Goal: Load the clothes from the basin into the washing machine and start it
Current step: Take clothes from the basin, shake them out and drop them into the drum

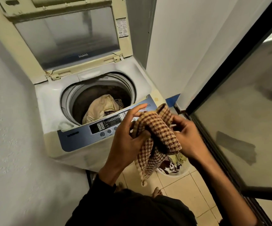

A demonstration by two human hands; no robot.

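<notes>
While the checked cloth point(156, 132) hangs bunched between both hands over the control panel point(99, 128), the sound move, as I judge it, is to carry it forward over the drum point(97, 98) and drop it clear of the rim, with no tail trailing on the buttons. Left hand point(128, 137) grips the cloth with its thumb, forefinger stretched out straight. Right hand point(185, 136) pinches the other fold with curled fingers. A cream garment point(101, 106) already lies in the drum; more clothes wait in the basin point(174, 173) on the floor, below the hands.

Woven checked cloth point(158, 132), glossy plastic washing machine point(50, 101), glazed floor tiles point(181, 190)
</notes>
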